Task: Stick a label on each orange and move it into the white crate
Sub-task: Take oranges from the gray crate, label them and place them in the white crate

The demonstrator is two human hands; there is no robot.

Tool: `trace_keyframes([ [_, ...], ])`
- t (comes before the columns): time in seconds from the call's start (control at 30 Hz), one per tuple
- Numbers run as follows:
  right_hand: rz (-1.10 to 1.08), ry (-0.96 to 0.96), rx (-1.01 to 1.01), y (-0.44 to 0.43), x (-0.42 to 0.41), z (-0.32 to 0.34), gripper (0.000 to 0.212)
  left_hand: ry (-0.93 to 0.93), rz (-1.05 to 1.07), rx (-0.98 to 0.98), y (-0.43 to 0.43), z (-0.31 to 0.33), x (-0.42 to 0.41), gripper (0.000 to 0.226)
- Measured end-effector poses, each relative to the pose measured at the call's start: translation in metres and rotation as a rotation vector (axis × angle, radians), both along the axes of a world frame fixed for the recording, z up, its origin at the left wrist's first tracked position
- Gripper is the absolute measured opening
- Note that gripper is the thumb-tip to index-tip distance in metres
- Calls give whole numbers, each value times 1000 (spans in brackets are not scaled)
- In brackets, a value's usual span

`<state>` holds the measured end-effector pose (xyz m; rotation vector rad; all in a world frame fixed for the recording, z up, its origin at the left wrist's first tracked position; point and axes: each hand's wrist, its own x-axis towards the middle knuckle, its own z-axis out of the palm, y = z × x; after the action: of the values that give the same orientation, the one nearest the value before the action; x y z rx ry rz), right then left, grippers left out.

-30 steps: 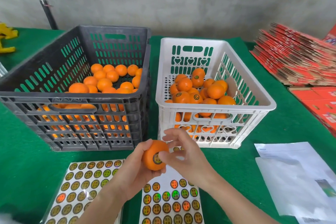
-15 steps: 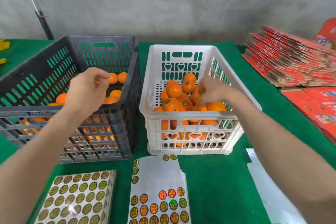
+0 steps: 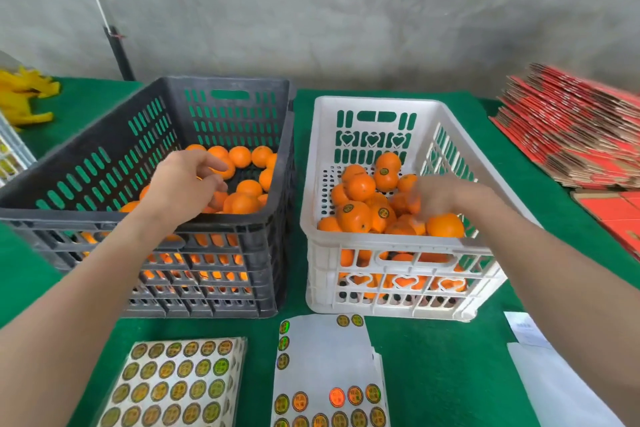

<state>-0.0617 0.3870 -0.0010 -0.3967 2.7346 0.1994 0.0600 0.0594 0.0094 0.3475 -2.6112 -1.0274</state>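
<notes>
Two slotted hard plastic crates stand side by side toward the far edge of a table (image 3: 433,357) covered in green felt-like cloth. The dark grey crate (image 3: 104,224) on the left holds smooth round bare oranges (image 3: 242,203) in a loose layer. The white crate (image 3: 311,184), with heart-shaped cut-outs in its walls, holds a heap of oranges (image 3: 360,187), several with a small round dark-and-gold label (image 3: 383,171) whose print is too small to read.

The left hand (image 3: 187,184) reaches into the grey crate. Its fingers are bent and slightly apart over the fruit, the forefinger hooked against one orange, but whether it grips the orange cannot be told. The right hand (image 3: 440,196) is over the heap in the white crate, near its right wall. It is blurred, so how its fingers lie cannot be told.

At the near edge lie two glossy sticker sheets. A full sheet (image 3: 173,381) of round gold labels is on the left, and a mostly peeled sheet (image 3: 325,357) is beside it. Flat red cardboard (image 3: 571,125) is stacked at the far right corner.
</notes>
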Motion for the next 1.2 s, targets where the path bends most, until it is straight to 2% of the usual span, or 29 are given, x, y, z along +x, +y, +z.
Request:
trace_keyframes([
  [0.1, 56, 466, -723, -49, 15, 33, 20, -19, 28, -77, -18, 7, -1, 15],
  [0.13, 133, 514, -891, -74, 26, 42, 15, -23, 55, -120, -25, 8, 0, 14],
  [0.2, 347, 448, -991, -119, 44, 51, 9, -36, 96, -217, -38, 5, 3, 15],
  [0.27, 515, 296, -853, -162, 51, 50, 12, -30, 124, -212, -45, -1, 6, 18],
  [0.37, 699, 116, -365, -223, 34, 39, 28, 51, 151, -125, -47, -5, 3, 23],
  [0.5, 683, -166, 210, -292, 10, 10, 61, 57, 152, -53, -54, -9, -2, 25],
  [0.57, 648, -276, 333, -317, 4, -3, 69, 71, 166, -14, -58, -10, -2, 26],
  [0.63, 552, -363, 255, -328, 2, -7, 63, 96, 169, 23, -57, -8, -2, 27],
  [0.67, 538, -390, 203, -334, 5, -6, 52, 106, 168, 32, -57, -8, -3, 28],
  [0.73, 574, -397, 133, -339, 10, -2, 22, 102, 170, 30, -59, -7, -4, 30],
  [0.83, 651, -361, 156, -338, 16, -1, 5, 65, 180, 24, -62, -10, -6, 30],
  [0.9, 700, -411, 179, -332, 18, 1, 18, 44, 183, 32, -62, -10, -6, 30],
  [1.03, 741, -470, 99, -322, 25, 3, 15, 17, 182, 42, -64, -10, -7, 30],
  [1.1, 749, -472, 62, -316, 25, 5, 56, 10, 195, 55, -65, -10, -7, 30],
  [1.13, 754, -474, 38, -310, 23, 7, 70, 15, 199, 64, -65, -10, -7, 30],
  [1.2, 692, -465, -124, -293, 17, 15, 78, 49, 205, 88, -64, -11, -6, 29],
])
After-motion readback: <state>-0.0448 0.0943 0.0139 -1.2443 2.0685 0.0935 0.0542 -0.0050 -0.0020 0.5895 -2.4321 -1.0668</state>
